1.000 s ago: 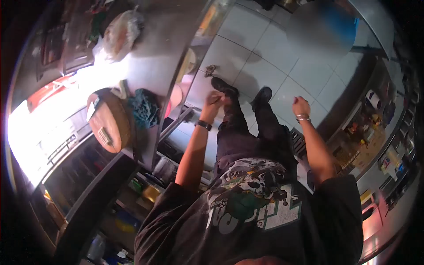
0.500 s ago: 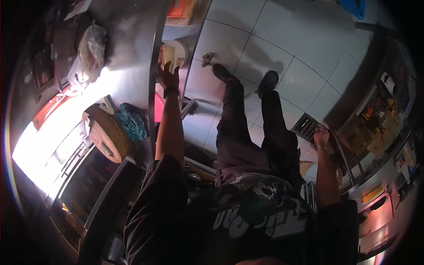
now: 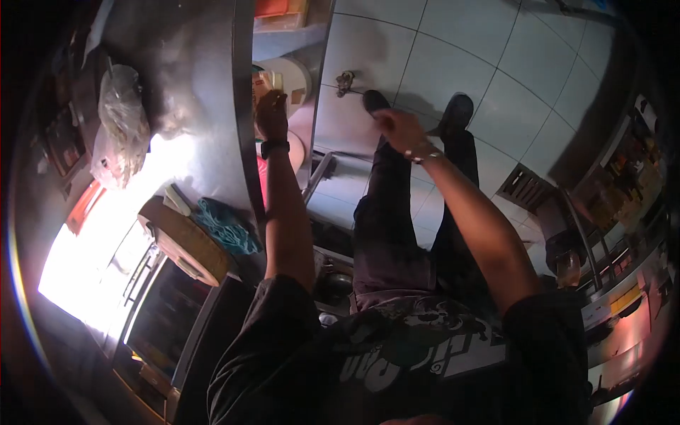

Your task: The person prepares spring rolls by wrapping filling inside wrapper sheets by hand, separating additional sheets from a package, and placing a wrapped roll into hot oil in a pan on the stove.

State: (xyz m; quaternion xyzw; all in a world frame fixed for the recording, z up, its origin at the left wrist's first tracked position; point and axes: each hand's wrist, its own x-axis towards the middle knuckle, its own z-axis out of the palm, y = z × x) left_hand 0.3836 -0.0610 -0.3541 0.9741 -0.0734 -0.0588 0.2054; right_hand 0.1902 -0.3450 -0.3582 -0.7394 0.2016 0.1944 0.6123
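Note:
My left hand [image 3: 272,117] reaches in under the edge of the steel counter, its fingers closed at a brown and cream packet [image 3: 262,86]. The packet lies by a round pale container [image 3: 301,78] on the lower shelf; the hand hides part of it. A dark band circles my left wrist. Over my legs, my right hand [image 3: 401,132] hangs in the air with loosely bent fingers, slightly apart, and nothing visible in them. A metal bracelet is on that wrist.
On the steel counter [image 3: 188,71] at left are a clear plastic bag [image 3: 120,127], a teal cloth [image 3: 225,228] and a round wooden block [image 3: 185,244]. A small brown object [image 3: 345,83] lies on the tiled floor [image 3: 453,67]. Metal rails and shelves stand at right.
My left hand has moved from over my legs to the lower shelf, and its spread fingers have closed at the packet. My right hand has swung from the right side to in front of me.

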